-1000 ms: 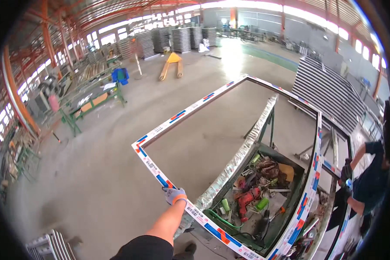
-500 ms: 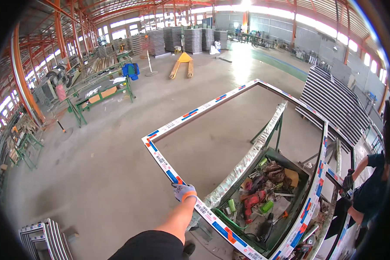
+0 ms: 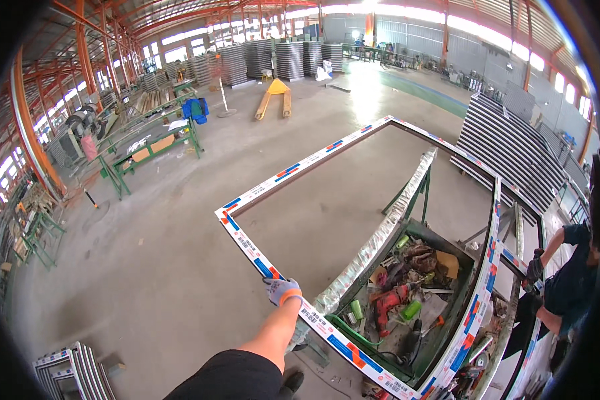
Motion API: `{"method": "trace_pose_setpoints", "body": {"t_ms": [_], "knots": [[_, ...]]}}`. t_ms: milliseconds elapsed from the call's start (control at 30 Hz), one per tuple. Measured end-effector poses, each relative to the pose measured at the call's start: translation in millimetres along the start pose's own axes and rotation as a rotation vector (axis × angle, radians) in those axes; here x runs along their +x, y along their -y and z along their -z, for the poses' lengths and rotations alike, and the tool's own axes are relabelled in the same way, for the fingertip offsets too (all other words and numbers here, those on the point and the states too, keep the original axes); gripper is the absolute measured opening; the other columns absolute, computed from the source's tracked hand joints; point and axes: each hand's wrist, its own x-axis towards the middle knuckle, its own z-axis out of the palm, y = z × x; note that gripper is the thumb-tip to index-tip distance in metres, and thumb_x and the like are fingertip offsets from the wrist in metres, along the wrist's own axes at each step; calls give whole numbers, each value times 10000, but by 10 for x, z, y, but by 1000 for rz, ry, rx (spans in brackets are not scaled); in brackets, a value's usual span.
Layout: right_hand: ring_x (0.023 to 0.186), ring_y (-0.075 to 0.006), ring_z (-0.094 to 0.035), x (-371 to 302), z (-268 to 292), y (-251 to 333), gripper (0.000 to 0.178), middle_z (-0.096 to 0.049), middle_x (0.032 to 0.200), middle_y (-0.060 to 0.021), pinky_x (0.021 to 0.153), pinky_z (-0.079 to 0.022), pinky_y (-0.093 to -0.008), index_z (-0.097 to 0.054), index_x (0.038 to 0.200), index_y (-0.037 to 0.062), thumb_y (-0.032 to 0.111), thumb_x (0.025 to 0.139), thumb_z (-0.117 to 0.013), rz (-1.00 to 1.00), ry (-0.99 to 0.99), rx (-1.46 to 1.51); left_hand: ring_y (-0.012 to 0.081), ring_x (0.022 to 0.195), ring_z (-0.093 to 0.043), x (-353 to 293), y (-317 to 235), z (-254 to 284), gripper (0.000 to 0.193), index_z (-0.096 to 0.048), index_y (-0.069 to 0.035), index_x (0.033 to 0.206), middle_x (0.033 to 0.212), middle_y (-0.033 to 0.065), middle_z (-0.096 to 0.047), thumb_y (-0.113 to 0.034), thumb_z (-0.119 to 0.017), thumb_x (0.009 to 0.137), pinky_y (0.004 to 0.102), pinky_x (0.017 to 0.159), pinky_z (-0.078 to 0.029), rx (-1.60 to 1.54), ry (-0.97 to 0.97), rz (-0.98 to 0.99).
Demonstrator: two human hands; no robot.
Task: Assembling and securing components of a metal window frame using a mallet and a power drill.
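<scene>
A large rectangular window frame (image 3: 252,249), wrapped in white film with blue and orange patches, extends from my near side toward the far right. My left hand (image 3: 282,291), in a light grey glove with an orange cuff, is closed around its near left bar. The frame's middle lies over a foil-wrapped support bar (image 3: 373,250) on a green stand. Below the frame, a dark green bin (image 3: 470,261) holds a red power tool (image 3: 388,308), green cylinders (image 3: 411,309) and jumbled scraps. My right hand is out of view.
At the right edge a person in dark clothes (image 3: 575,267) has a dark-gloved hand (image 3: 535,269) at the frame. Stacked frames (image 3: 510,157) lean behind it; smaller ones (image 3: 80,370) stand at the lower left. Farther off are a yellow pallet jack (image 3: 277,88) and a green workbench (image 3: 155,150).
The whole view has shifted slightly, so the surroundings appear a little further left. My left hand keeps its hold at the same place on the window frame.
</scene>
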Motion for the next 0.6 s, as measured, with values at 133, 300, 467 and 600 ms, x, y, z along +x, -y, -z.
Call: {"method": "trace_pose_setpoints", "body": {"t_ms": [133, 300, 467, 600], "knots": [[919, -280, -598, -65, 99, 151, 232, -638, 965, -102, 781, -454, -395, -646, 977, 106, 288, 840, -601, -46, -82, -70, 305, 1024, -608, 20, -2, -19, 850, -269, 100, 1419, 1199, 194, -560, -338, -633, 787, 415, 852, -505, 3, -36, 13], [845, -275, -643, -78, 158, 400, 192, -676, 886, -95, 724, -488, -383, -687, 906, 119, 282, 831, -617, -86, -172, -150, 308, 1010, -620, 131, 61, 116, 863, -256, 102, 1425, 1204, 196, -560, -338, -635, 786, 417, 848, -510, -18, 18, 45], [921, -280, -647, -357, 469, 286, 329, -674, 988, -175, 757, -507, -432, -675, 1040, 71, 309, 924, -480, -54, -203, -61, 308, 998, -634, -135, -109, -150, 830, -247, 43, 1444, 1176, 155, -578, -331, -624, 806, 431, 802, -528, -20, 40, 41], [781, -326, -615, 21, 167, 442, 300, -651, 770, -161, 757, -449, -461, -645, 807, 81, 320, 889, -483, -67, -361, -68, 316, 858, -677, 204, 90, -267, 667, -372, -24, 1363, 1052, 136, -640, -310, -621, 814, 457, 714, -548, -184, -58, 95]]}}
